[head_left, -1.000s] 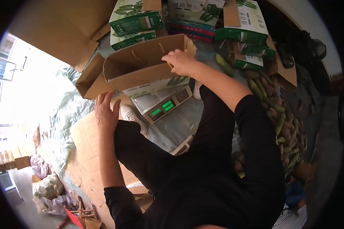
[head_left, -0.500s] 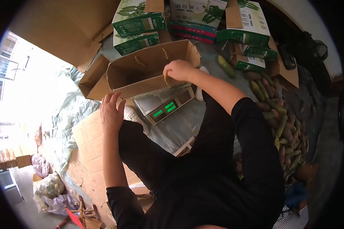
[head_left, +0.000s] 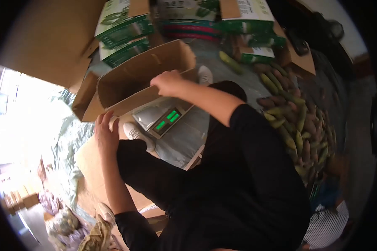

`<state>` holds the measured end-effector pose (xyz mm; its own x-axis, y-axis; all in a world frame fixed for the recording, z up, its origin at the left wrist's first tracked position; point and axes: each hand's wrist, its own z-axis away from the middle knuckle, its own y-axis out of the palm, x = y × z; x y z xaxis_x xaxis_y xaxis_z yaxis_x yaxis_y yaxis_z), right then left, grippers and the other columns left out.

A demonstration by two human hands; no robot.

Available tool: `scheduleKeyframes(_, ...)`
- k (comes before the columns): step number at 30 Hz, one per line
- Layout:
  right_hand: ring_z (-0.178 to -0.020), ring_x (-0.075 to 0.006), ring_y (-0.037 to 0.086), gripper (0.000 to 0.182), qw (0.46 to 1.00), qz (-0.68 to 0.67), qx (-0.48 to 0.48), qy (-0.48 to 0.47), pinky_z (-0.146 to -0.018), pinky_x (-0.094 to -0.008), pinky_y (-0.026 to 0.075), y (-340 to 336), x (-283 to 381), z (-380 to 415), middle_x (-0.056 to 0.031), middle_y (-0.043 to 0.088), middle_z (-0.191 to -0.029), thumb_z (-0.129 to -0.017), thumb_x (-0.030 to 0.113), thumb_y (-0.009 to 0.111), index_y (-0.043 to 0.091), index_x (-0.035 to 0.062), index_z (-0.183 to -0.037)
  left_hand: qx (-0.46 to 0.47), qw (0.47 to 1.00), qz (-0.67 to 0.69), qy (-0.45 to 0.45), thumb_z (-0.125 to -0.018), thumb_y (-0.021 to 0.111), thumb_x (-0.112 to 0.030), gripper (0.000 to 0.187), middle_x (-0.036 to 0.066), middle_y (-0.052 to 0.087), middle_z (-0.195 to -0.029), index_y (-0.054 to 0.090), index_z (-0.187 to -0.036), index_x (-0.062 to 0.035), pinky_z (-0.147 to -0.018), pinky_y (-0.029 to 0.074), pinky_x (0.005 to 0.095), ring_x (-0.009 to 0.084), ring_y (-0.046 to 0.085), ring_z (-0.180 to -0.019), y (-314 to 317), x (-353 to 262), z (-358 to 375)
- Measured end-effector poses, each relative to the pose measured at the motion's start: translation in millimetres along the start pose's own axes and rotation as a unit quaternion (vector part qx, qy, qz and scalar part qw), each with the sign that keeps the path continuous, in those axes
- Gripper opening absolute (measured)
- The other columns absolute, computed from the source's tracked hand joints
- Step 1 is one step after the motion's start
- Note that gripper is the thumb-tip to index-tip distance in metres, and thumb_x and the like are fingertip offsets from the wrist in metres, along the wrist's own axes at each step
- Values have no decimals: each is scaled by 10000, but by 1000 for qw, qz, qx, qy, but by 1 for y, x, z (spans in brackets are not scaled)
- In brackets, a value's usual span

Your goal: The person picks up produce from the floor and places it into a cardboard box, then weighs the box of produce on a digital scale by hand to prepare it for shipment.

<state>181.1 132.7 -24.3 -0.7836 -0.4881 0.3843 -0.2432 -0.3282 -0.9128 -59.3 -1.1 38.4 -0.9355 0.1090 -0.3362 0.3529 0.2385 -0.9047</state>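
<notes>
An open cardboard box (head_left: 132,100) with a rope handle on its far inner wall stands tilted across the digital scale (head_left: 165,122), whose display glows green. My right hand (head_left: 167,83) is closed over the upper edge of the box's near wall; its fingertips are partly hidden. At the near left corner of the box is my left hand (head_left: 107,131), palm down, with bent fingers and the thumb apart. Whether its fingertips touch the cardboard cannot be told.
Green and white printed cartons (head_left: 125,31) stand behind the box. On the right lies a heap of green and reddish-brown long vegetables (head_left: 299,121), with a single green one (head_left: 230,62) nearer the cartons. Plastic bags (head_left: 65,221) sit lower left. A striped garment (head_left: 329,226) shows lower right.
The whole view has shifted, so the box and cartons appear farther left. My right hand has gone from the near rope handle to the wall's edge. A shoe has come into view lower left.
</notes>
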Motion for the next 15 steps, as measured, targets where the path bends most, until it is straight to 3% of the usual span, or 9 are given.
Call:
scheduleKeyframes(1, -936, -287, 626, 188, 999, 25, -30, 9, -788, -461, 471, 6, 6, 2, -75, 661, -918, -746, 171, 579, 663, 196, -912, 7, 1000, 2, 1, -797, 614, -125, 283, 136, 589, -1008, 601, -1073, -61, -855, 426, 401, 332, 546, -979, -1, -1, 0)
scheduleKeyframes(3, -905, -284, 633, 172, 997, -6, -68, 25, -747, -449, 455, 17, 10, 2, -82, 662, -884, -779, 161, 520, 676, 207, -835, 15, 1000, -3, 4, -803, 607, -130, 279, 136, 594, -1006, 601, -1072, -56, -847, 432, 404, 331, 551, -973, 1, 0, 0)
scheduleKeyframes(12, -868, -243, 632, 144, 999, 50, 10, 17, -750, -425, 404, 11, 11, 31, -36, 660, -827, -762, 155, 557, 675, 195, -836, 29, 998, -25, 44, -829, 605, -114, 245, 129, 594, -992, 591, -1063, -47, -811, 450, 397, 314, 571, -937, 5, 5, -2)
scheduleKeyframes(15, -891, -228, 624, 206, 998, -57, -13, -25, -745, -433, 433, -16, 13, 52, -39, 659, -900, -724, 189, 633, 652, 164, -927, 33, 997, -32, 55, -830, 604, -115, 234, 119, 598, -975, 596, -1055, -50, -807, 451, 401, 304, 576, -930, 8, 3, -2)
